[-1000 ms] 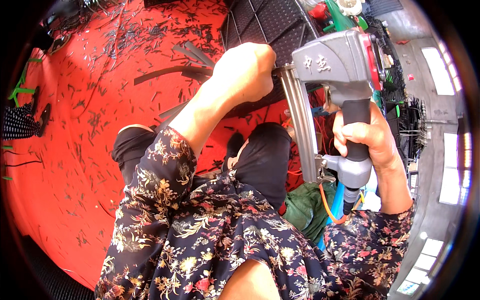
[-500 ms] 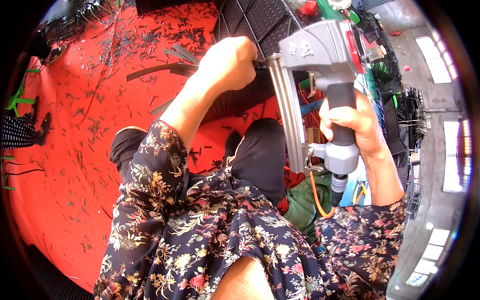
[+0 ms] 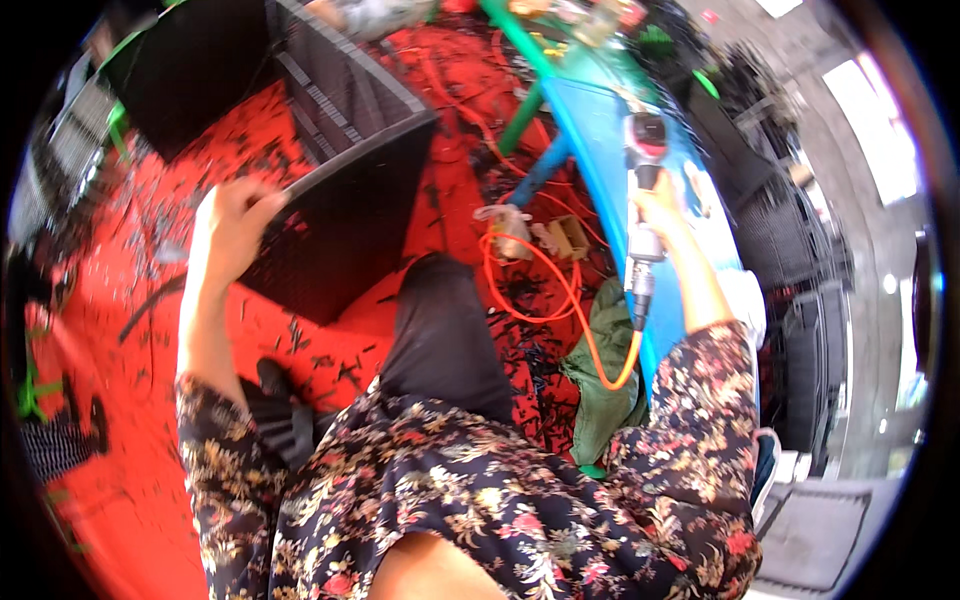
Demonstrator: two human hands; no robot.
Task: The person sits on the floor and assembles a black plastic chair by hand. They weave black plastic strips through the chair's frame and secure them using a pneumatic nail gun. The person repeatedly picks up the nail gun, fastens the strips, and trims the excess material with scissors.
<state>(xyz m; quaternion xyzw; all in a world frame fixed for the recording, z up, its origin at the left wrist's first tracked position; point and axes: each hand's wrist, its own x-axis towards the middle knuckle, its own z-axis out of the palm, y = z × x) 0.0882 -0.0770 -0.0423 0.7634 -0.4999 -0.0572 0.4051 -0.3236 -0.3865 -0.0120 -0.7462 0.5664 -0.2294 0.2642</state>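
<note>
My left hand (image 3: pixel 238 228) closes on the near left edge of a large black woven box-like frame (image 3: pixel 340 225), thumb along its rim. The frame stands tilted on the red floor in front of my knees. My right hand (image 3: pixel 662 208) is wrapped round the handle of a grey and black pneumatic staple gun (image 3: pixel 643 250), blurred and seen end-on. The gun is over a blue table (image 3: pixel 590 115) to my right; whether it rests there I cannot tell. An orange air hose (image 3: pixel 610 385) runs from its lower end down to the floor.
Black offcuts (image 3: pixel 340 370) litter the red floor. Under the table's edge lie a small cardboard box (image 3: pixel 568 238) and a green cloth (image 3: pixel 605 370). Black woven pieces (image 3: pixel 790 240) are stacked beyond the table. Another person's arm (image 3: pixel 328 12) shows at the far side.
The staple gun has moved right, away from the frame, to over the blue table. My left hand has moved left, and the black frame now stands turned, with its inside showing.
</note>
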